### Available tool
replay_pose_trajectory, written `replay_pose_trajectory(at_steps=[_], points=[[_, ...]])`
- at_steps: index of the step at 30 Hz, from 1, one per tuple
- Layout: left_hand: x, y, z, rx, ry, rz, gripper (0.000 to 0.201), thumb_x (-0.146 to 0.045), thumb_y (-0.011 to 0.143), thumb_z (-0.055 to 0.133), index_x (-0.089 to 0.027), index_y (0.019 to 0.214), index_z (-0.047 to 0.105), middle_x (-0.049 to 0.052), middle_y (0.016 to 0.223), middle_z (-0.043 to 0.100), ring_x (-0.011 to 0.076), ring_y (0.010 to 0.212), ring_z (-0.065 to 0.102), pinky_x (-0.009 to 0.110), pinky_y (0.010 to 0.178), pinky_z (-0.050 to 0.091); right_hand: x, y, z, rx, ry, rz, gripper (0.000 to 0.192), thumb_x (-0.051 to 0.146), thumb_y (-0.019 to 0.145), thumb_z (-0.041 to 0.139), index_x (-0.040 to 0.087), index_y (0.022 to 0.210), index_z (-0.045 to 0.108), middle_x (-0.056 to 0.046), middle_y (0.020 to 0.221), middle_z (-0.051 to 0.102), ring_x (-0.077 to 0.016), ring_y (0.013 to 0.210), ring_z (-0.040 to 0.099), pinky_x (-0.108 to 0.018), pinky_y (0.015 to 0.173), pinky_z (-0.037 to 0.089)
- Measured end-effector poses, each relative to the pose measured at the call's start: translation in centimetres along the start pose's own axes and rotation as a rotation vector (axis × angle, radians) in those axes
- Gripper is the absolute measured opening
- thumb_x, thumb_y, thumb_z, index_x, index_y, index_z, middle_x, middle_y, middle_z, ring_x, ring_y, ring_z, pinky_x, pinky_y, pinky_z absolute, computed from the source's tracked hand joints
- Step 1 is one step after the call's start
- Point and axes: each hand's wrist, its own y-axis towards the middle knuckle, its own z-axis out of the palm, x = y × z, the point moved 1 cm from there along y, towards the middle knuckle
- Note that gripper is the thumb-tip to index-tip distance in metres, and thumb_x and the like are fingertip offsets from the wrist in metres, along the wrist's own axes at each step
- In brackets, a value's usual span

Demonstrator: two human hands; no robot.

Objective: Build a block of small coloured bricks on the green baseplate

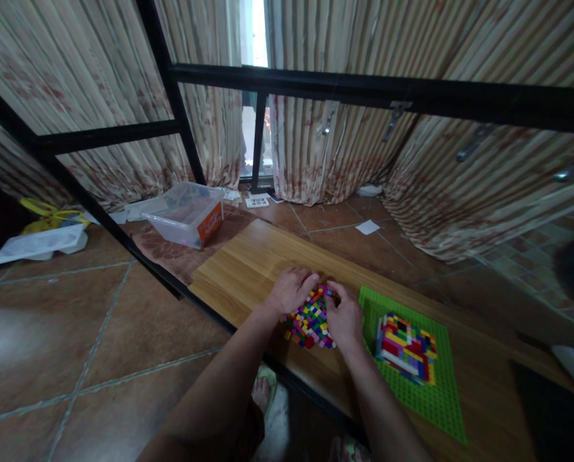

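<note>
Light is dim; white daylight glares between curtains (306, 38); tiles (12, 340) carry a pale sheen; edges look stretched.

Single head-worn view, looking forward and down from above, wooden tabletop (241, 263) near, curtains (306, 154) farther off

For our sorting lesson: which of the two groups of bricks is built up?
The brick block on the green board; it is stacked, while the pile on the table lies loose.
</note>
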Motion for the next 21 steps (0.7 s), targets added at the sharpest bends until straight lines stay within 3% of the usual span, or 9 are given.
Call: replay_pose_trajectory(at_steps=[9,16,21], points=[[-0.8,0.4,-0.4,-0.067,0.02,-0.019,0.045,-0.041,0.099,0.026,-0.018,0.091,0.064,0.006,0.088,0.069,0.0166,0.086,0.063,0.029,0.084,0.046,-0.2,0.1,0.0,-0.056,0.099,0.001,0.029,0.022,0.082,0.048,0.02,0.103,0.068,-0.009,0.103,0.071,-0.0206,0.093,0.066,-0.036,0.088,0.049],[-2.8,0.6,-0.4,-0.134,-0.035,-0.088,0.032,-0.033,0.095,0.04,-0.019,0.107,0.065,0.007,0.11,0.07,0.0196,0.105,0.063,0.032,0.095,0.047,0.3,0.3,-0.6,-0.088,0.162,0.01,0.026,0.024,0.081,0.05,0.022,0.099,0.069,-0.007,0.1,0.071,-0.0209,0.09,0.066,-0.037,0.086,0.05],[-3.8,0.3,-0.2,-0.119,-0.199,-0.122,0.034,-0.014,0.087,0.045,-0.018,0.114,0.065,0.008,0.116,0.069,0.019,0.109,0.063,0.032,0.098,0.047,1.0,0.1,-1.6,-0.163,0.432,0.142,0.025,0.031,0.077,0.06,0.02,0.097,0.071,-0.008,0.1,0.072,-0.0212,0.089,0.066,-0.039,0.085,0.051]])
